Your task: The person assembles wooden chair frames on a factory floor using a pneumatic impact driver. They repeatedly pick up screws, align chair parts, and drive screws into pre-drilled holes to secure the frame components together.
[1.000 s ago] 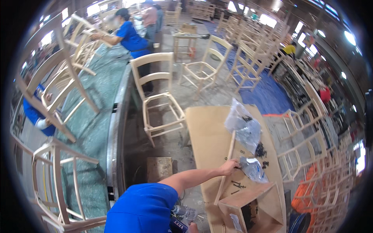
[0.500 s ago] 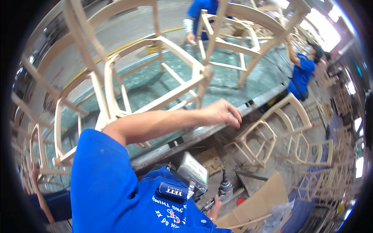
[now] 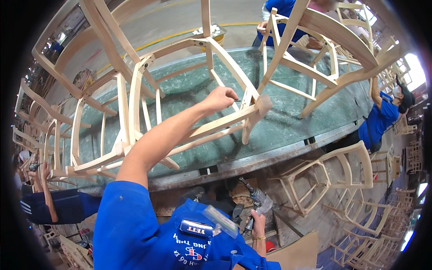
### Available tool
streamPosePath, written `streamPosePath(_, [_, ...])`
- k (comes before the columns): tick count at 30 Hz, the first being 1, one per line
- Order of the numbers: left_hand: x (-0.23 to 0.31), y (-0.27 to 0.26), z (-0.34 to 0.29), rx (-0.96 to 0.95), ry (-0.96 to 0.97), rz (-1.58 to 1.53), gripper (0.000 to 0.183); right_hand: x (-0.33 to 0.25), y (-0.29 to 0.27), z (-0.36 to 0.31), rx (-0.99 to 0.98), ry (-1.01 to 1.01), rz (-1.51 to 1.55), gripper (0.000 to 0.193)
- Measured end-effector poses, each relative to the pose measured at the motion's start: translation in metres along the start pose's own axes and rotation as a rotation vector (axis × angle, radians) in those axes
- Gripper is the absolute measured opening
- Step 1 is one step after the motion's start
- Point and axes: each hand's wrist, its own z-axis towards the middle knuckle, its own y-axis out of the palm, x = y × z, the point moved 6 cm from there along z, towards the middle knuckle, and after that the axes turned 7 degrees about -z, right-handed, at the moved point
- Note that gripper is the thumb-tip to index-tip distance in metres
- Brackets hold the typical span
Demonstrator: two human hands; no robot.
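My left hand (image 3: 220, 99) reaches over the corner of a pale wooden chair frame (image 3: 233, 67). Its fingers are pinched together; whatever may be between them is too small to make out. The chair frame has no seat panel and stands on a green-topped table (image 3: 279, 123). My right hand (image 3: 258, 223) is low, in front of my body, wrapped around the handle of a power driver (image 3: 261, 201). The driver's bit end points up and left, towards the table edge, apart from the chair.
Another chair frame (image 3: 310, 74) stands farther right on the table, a person in blue (image 3: 285, 33) behind it. At right, another person (image 3: 382, 112) works beside floor-standing chair frames (image 3: 324, 180). More frames crowd the left, near a co-worker's arm (image 3: 47, 193). A yellow bucket (image 3: 219, 38) sits beyond the table.
My left hand has moved from beyond the table's near edge, up and left, to the chair frame's corner. The driver in my right hand has risen and tilted left. The view has shifted.
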Motion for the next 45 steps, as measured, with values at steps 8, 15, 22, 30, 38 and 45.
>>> streamPosePath(8, [0.019,0.019,0.017,-0.129,0.137,0.319,0.018,-0.027,-0.02,0.02,0.001,0.093,-0.188,0.026])
streamPosePath(15, [-0.008,0.019,0.016,-0.113,-0.088,-0.392,0.066,-0.046,-0.015,0.022,-0.003,0.158,-0.187,0.021])
streamPosePath(22, [-0.013,0.008,0.017,-0.134,-0.297,-0.116,0.03,-0.052,-0.005,0.026,0.034,0.177,-0.289,0.022])
streamPosePath(30, [-0.017,0.004,0.016,-0.283,-0.304,-0.192,0.029,-0.06,0.017,0.026,-0.041,0.212,-0.388,0.024])
streamPosePath(38, [-0.013,0.009,0.014,-0.174,-0.317,-0.21,0.026,-0.067,0.029,0.024,-0.061,0.225,-0.396,0.022])
streamPosePath(45, [-0.01,0.01,0.015,-0.141,-0.165,-0.088,0.02,-0.059,0.022,0.025,-0.029,0.211,-0.406,0.021])
